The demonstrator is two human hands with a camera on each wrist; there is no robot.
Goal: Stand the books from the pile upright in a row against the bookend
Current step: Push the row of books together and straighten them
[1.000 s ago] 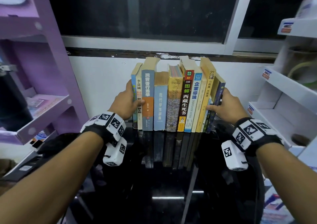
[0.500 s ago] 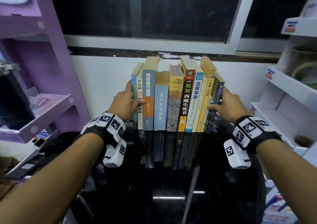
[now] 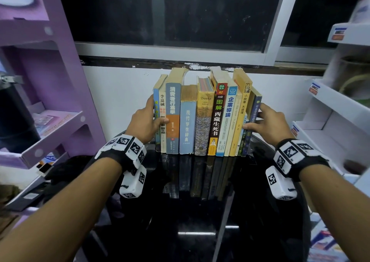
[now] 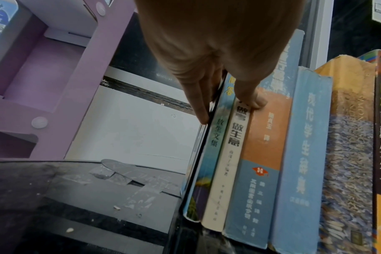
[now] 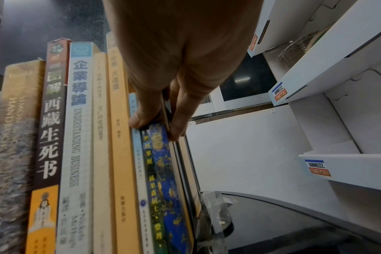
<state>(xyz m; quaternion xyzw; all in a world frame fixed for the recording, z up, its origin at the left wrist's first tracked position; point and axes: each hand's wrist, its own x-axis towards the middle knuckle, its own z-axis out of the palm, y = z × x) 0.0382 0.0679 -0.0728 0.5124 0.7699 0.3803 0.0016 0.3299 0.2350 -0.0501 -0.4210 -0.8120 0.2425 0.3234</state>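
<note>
A row of upright books (image 3: pixel 206 117) stands on the black glossy table (image 3: pixel 180 217) against the white wall. My left hand (image 3: pixel 152 113) is at the row's left end. Its straight fingers (image 4: pixel 198 103) lie flat on a thin black bookend plate (image 4: pixel 200 146), and its thumb rests across the first spines. My right hand (image 3: pixel 256 119) mirrors it at the right end: the thumb touches the thin dark blue book (image 5: pixel 163 154) and the fingers (image 5: pixel 180 120) press a dark end plate (image 5: pixel 186 165). The last books lean slightly right.
A purple shelf unit (image 3: pixel 50 121) stands close on the left and a white shelf unit (image 3: pixel 330 121) on the right. A dark window runs above the wall. The left bookend's grey base (image 4: pixel 128 173) is taped to the table. A black bundle (image 3: pixel 66 171) lies at the table's left edge.
</note>
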